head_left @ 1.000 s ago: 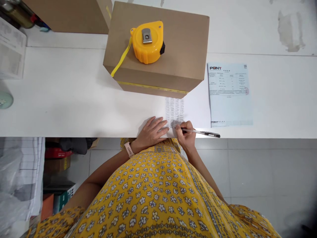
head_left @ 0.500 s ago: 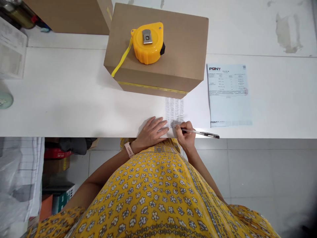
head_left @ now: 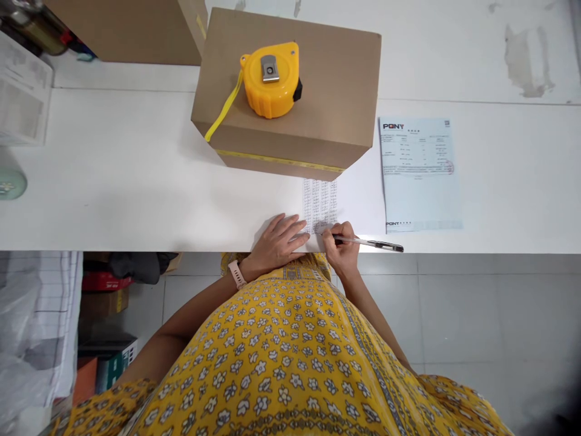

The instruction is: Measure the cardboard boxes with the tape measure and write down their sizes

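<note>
My right hand (head_left: 341,248) is closed around a pen (head_left: 379,244), its tip down on a sheet of paper (head_left: 361,209) covered partly by columns of handwriting. Flat at the sheet's left side lies my left hand (head_left: 279,242), fingers spread, with a pink band on the wrist. The paper's upper part is hidden by a cardboard box (head_left: 336,91) standing just beyond. On top of that box rests a yellow tape measure (head_left: 271,91) with a yellow wrist strap.
Right of the writing sheet lies a printed bluish document (head_left: 422,181). Another cardboard box (head_left: 136,30) stands at the back left. A white box (head_left: 22,91) and a green round object (head_left: 11,183) sit at the left. The table's front edge runs under my wrists.
The pen and my right hand have shifted very slightly to the right. My left hand stays in place on the paper.
</note>
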`<state>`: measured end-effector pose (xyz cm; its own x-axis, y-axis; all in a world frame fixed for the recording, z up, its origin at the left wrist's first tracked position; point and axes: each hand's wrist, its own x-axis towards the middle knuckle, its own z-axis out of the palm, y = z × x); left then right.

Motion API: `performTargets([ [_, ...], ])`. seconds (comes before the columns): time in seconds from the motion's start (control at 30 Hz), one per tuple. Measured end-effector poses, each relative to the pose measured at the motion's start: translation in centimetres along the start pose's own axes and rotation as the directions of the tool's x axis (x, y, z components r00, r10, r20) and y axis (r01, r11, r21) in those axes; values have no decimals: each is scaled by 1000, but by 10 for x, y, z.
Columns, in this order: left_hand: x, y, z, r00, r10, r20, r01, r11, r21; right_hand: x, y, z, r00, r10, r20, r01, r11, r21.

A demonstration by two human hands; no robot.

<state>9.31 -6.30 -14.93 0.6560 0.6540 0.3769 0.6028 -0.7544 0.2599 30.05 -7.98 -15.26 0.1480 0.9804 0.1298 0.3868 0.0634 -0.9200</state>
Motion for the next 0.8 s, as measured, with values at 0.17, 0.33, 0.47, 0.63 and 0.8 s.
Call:
performTargets([
  [0.17, 2, 0, -2, 1000, 15, -16, -15, 999, 44, 0, -1, 0, 1000, -10, -19, 9, 1000, -26],
  [0.33, 2, 1, -2, 1000, 16, -22, -15, 998, 53, 1, 0, -1, 1000, -12, -11, 12, 1000, -27],
  [0.47, 1, 0, 0, 1000, 15, -16, -14, 999, 41, 0, 0, 1, 1000, -8, -20, 7, 1000, -18],
  [0.63, 0, 0, 0, 1000, 11, -10, -11, 999, 31, 0, -4, 3, 991, 14, -134, -4, 997, 74],
  [0.8, -1, -2, 0, 1000, 22, 1, -22, 1000, 17, 28, 7, -25, 959, -13, -284, -22, 992, -121],
])
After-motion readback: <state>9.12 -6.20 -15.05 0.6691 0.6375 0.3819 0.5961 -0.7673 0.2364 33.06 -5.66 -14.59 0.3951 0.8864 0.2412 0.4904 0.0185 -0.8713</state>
